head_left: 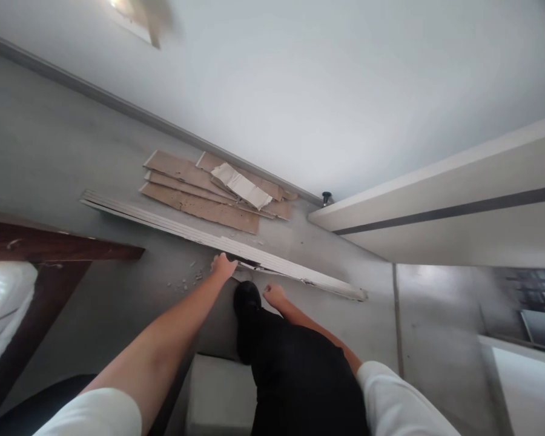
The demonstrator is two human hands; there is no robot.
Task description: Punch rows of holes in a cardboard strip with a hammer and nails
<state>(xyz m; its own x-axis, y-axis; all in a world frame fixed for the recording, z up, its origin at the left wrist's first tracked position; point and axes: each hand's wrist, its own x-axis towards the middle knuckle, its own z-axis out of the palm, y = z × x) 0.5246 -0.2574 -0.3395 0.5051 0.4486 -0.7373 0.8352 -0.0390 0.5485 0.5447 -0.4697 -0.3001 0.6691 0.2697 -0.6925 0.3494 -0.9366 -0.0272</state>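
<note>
My left hand (223, 266) is closed on the near edge of a long bundle of white board strips (172, 229) lying on the floor. Beside that hand the edge is torn, with a loose flap hanging from it. My right hand (275, 295) is curled, just right of my black shoe (247, 298) and short of the strips. Whatever its fingers may hold is too small to make out. White crumbs (184, 283) are scattered on the floor left of my left hand.
Brown-faced board pieces (200, 206) lie stacked by the wall, topped by a pale torn piece (241, 184). A door (436, 200) stands at right near a black doorstop (326, 197). Dark wooden furniture (59, 245) is at left. A white block (222, 393) sits beneath me.
</note>
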